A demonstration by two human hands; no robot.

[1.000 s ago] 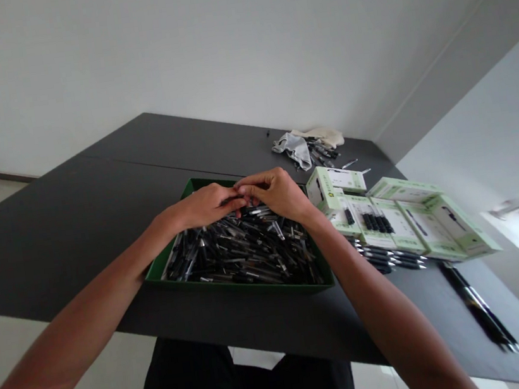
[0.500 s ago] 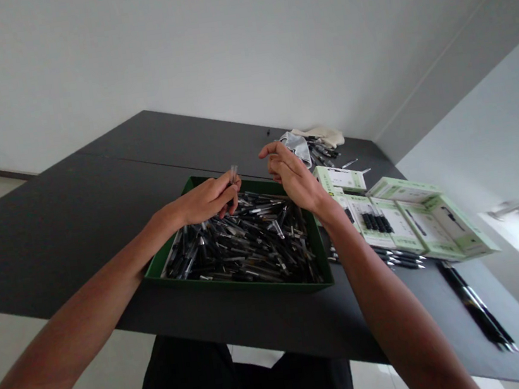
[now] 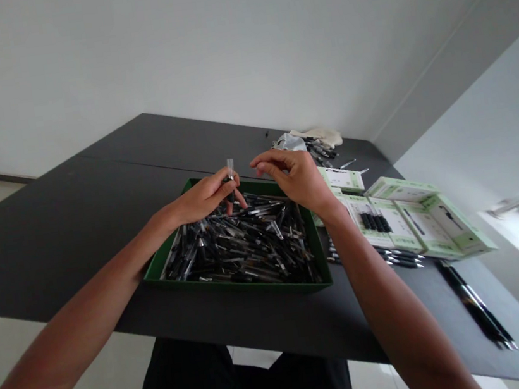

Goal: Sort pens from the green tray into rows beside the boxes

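Observation:
A green tray point(image 3: 233, 285) full of several black and clear pen parts point(image 3: 242, 244) sits on a dark table point(image 3: 75, 212) in front of me. My left hand point(image 3: 205, 196) hovers over the tray's far side, its fingers pinched on a small clear pen barrel point(image 3: 230, 168) that stands upright. My right hand point(image 3: 293, 178) is just right of it, fingers curled with the tips pinched together; whether something small is between them I cannot see. A narrow gap separates the two hands.
Light green pen boxes point(image 3: 401, 217), some open, lie right of the tray, with loose black pens point(image 3: 395, 257) beneath them and more point(image 3: 477, 306) near the right edge. A grey cloth point(image 3: 303, 139) with small parts lies at the far side. A white wall stands behind.
One second ago both hands were together low in the tray. The left hand has lifted with the clear barrel now upright. The right hand rose, then moved back toward the left hand.

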